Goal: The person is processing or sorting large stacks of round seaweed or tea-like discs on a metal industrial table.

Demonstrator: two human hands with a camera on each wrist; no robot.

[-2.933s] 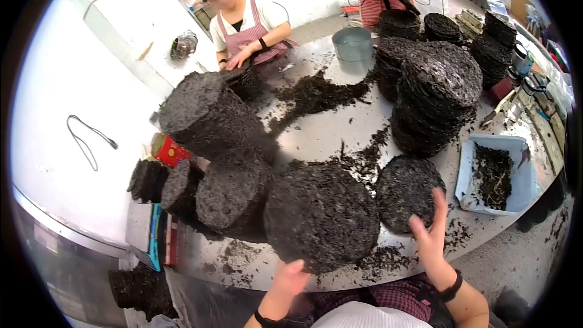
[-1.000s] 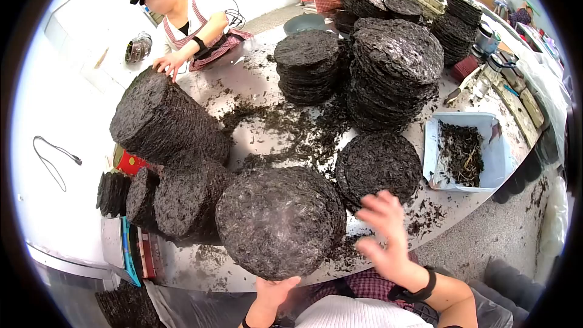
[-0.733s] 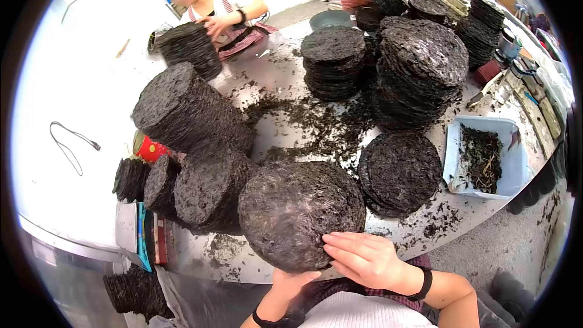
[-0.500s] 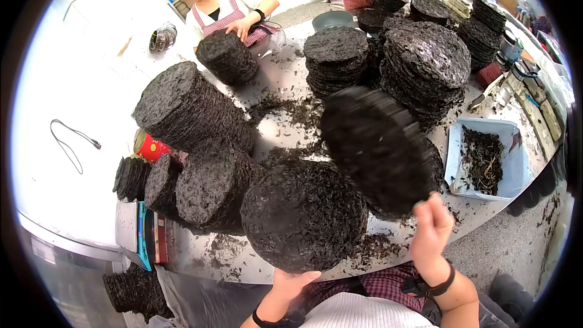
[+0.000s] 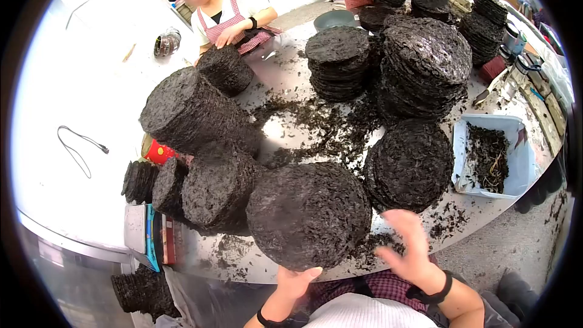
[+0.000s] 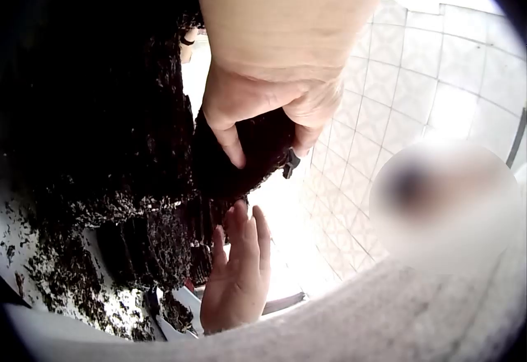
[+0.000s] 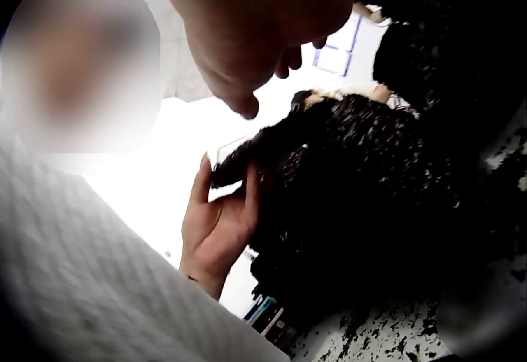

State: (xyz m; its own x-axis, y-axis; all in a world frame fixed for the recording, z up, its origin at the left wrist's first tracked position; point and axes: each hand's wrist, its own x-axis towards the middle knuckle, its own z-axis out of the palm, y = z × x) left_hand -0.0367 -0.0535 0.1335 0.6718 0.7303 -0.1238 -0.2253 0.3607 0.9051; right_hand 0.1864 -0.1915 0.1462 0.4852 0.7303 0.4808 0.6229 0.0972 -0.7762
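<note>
A thick black round of what looks like dried seaweed stands tilted at the table's front edge, its flat face toward me. My left hand grips its lower rim; in the left wrist view, thumb and fingers lie on both sides of a dark edge. My right hand is held up with spread fingers, holding nothing, just right of that round. Behind it lies a low pile of similar rounds. The right wrist view shows my left hand pinching the thin dark edge.
Tall stacks of rounds stand behind on the left and right. A light blue bin holds scraps at the right. A blue-edged scale-like box is at left. Two people in checked aprons work across the table.
My right hand took a thin round off the held one, swung it right onto the low pile, and has come back without it. My left hand kept its grip.
</note>
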